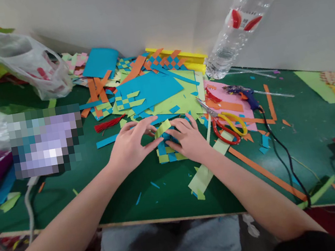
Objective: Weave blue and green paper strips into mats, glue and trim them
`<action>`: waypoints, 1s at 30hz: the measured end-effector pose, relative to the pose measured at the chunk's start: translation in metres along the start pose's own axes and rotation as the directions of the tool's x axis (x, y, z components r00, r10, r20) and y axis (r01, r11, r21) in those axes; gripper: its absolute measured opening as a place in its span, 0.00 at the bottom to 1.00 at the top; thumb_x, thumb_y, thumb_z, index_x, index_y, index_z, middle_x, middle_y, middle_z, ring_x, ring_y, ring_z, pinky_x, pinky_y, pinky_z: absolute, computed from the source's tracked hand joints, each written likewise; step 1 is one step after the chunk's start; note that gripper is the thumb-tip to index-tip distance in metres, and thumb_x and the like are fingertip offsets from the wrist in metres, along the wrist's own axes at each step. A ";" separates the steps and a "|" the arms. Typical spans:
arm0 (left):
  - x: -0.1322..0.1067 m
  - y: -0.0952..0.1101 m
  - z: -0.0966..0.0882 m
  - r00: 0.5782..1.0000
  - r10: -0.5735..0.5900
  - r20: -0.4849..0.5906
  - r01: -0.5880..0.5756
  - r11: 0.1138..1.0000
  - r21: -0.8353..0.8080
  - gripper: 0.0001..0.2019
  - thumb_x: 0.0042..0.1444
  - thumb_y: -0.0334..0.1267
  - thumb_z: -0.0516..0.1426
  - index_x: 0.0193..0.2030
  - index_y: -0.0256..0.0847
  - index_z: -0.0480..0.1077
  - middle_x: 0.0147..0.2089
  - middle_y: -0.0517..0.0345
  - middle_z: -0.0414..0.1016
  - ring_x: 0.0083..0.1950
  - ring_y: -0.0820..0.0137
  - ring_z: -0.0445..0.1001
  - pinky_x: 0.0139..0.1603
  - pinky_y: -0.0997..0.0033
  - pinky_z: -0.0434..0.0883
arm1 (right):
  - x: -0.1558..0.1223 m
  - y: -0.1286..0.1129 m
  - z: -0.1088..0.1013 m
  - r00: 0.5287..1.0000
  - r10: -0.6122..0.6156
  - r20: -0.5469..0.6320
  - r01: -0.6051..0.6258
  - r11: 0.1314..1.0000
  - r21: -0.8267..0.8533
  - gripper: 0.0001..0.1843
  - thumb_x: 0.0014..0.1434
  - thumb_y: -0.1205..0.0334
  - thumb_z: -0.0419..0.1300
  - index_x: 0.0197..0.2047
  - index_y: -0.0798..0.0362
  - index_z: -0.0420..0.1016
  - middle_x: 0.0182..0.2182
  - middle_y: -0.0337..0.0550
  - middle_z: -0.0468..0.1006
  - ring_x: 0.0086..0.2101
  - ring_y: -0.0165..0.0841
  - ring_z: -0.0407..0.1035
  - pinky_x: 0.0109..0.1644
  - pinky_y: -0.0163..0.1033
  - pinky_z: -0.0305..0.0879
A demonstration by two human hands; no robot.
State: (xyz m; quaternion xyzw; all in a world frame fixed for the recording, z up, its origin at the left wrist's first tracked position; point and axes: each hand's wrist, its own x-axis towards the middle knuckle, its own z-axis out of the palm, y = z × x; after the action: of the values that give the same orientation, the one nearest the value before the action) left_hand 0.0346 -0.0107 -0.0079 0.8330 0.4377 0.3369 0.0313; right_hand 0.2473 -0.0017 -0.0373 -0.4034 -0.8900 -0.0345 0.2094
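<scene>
Here's the left hand [129, 145], thumb and forefinger parted around the near end of the green strip [163, 128], which slants up rightward over the woven paper [168, 156]; any pinch I can't tell. Right hand [188, 138], equally close: bent fingers touching the woven paper, grip unclear.

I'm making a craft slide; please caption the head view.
Left hand and right hand working over a blue-and-green woven paper piece, red-and-yellow scissors lying nearby.
</scene>
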 end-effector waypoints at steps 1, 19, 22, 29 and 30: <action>0.000 0.000 0.000 1.000 0.001 0.001 -0.001 1.000 0.001 0.22 0.58 0.41 0.60 0.58 0.45 0.61 0.38 0.59 0.80 0.41 0.68 0.79 0.51 0.63 0.70 | 0.000 0.000 0.000 1.000 -0.008 -0.007 0.008 1.000 0.000 0.16 0.67 0.53 0.50 0.50 0.51 0.72 0.51 0.49 0.73 0.55 0.41 0.64 0.67 0.59 0.43; 0.000 -0.002 0.001 1.000 0.010 -0.015 -0.009 0.999 0.030 0.21 0.58 0.44 0.60 0.57 0.45 0.64 0.39 0.59 0.81 0.40 0.68 0.79 0.49 0.64 0.70 | -0.001 0.003 -0.004 0.992 -0.065 -0.109 0.082 0.983 0.164 0.08 0.66 0.58 0.55 0.46 0.49 0.70 0.35 0.39 0.80 0.41 0.34 0.72 0.61 0.49 0.49; -0.001 -0.003 0.002 1.000 -0.005 0.011 0.004 1.000 0.028 0.20 0.59 0.45 0.59 0.56 0.46 0.63 0.40 0.59 0.81 0.41 0.67 0.79 0.49 0.64 0.70 | -0.002 0.004 -0.005 0.989 -0.070 -0.129 0.097 0.972 0.213 0.10 0.65 0.57 0.56 0.49 0.50 0.68 0.34 0.39 0.80 0.36 0.32 0.72 0.56 0.47 0.54; -0.001 -0.005 0.003 0.996 0.003 0.092 -0.003 1.000 -0.002 0.17 0.62 0.46 0.55 0.56 0.44 0.64 0.42 0.56 0.80 0.41 0.66 0.78 0.48 0.63 0.69 | -0.005 0.005 -0.014 0.954 -0.231 -0.189 0.259 0.956 0.139 0.11 0.66 0.60 0.55 0.50 0.50 0.69 0.34 0.40 0.81 0.33 0.31 0.73 0.44 0.42 0.66; -0.001 -0.006 0.003 0.995 0.003 0.097 -0.003 1.000 0.003 0.16 0.63 0.45 0.54 0.55 0.44 0.65 0.42 0.56 0.80 0.41 0.66 0.78 0.48 0.63 0.69 | -0.006 0.005 -0.016 0.942 -0.266 -0.203 0.291 0.951 0.103 0.09 0.66 0.60 0.55 0.48 0.51 0.71 0.33 0.40 0.81 0.32 0.31 0.73 0.40 0.40 0.67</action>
State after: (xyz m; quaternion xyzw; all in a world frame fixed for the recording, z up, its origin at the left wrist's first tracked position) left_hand 0.0321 -0.0072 -0.0127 0.8491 0.4349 0.2955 0.0505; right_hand 0.2598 -0.0063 -0.0259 -0.2537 -0.9149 -0.0429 0.3110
